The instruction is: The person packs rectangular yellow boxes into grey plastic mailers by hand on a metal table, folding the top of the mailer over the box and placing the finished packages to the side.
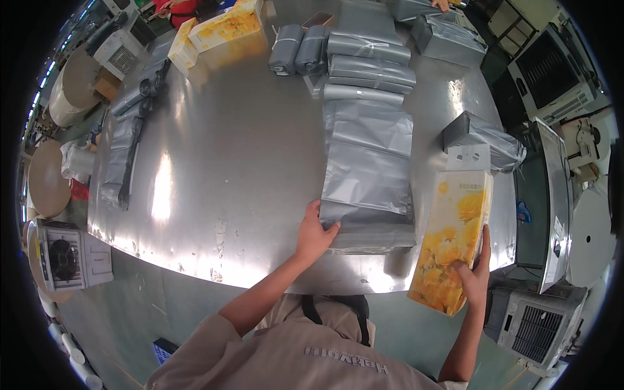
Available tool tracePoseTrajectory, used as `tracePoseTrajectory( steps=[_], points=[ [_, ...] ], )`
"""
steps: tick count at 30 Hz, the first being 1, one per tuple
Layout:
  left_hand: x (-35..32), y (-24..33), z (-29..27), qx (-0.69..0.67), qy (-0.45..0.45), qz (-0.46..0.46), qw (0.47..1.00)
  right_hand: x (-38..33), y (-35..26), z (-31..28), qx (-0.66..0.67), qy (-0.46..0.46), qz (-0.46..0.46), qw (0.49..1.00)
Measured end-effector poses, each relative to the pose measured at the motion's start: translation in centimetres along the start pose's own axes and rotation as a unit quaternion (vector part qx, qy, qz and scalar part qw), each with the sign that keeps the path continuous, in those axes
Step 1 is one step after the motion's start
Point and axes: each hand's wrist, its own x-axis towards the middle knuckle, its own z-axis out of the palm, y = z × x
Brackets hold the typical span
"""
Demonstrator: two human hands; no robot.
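In my right hand (pixel 476 273) is a tall white-and-yellow flower-printed box (pixel 455 234), tilted at the table's right front edge. The fingers wrap its right side, the thumb lies on its face, and a white hanging flap with holes stands up from its far end. My left hand (pixel 317 233) grips the left edge of a grey plastic bag (pixel 367 175), thumb on top and some fingers hidden by the film. This bag lies flat on a stack of like bags at the near edge.
Behind the flat bags lie folded grey bag bundles (pixel 369 49), beside two tied rolls (pixel 286 51). Bag-wrapped boxes (pixel 478 140) stand at the right. More flower-printed boxes (pixel 227 26) and grey bags (pixel 123 156) lie on the metal table (pixel 240 162). Other people's hands show at the far edge.
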Motion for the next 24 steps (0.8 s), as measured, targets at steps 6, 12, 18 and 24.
tracePoseTrajectory(
  steps=[6,12,18,24],
  points=[
    [0.9,3.2,-0.9,0.319,-0.153,0.357,0.864,0.4,-2.6,1.9,-0.057,0.025,-0.056,0.996],
    [2.5,2.8,1.8,0.321,-0.278,0.342,0.838,2.8,-1.7,1.8,-0.024,-0.027,-0.058,0.998],
    [4.1,2.9,3.9,0.47,-0.293,0.366,0.747,5.2,0.1,0.6,0.033,-0.103,-0.068,0.992],
    [8.3,4.2,5.1,0.167,-0.228,0.003,0.959,5.2,2.0,-0.2,0.312,-0.312,0.097,0.892]
  ],
)
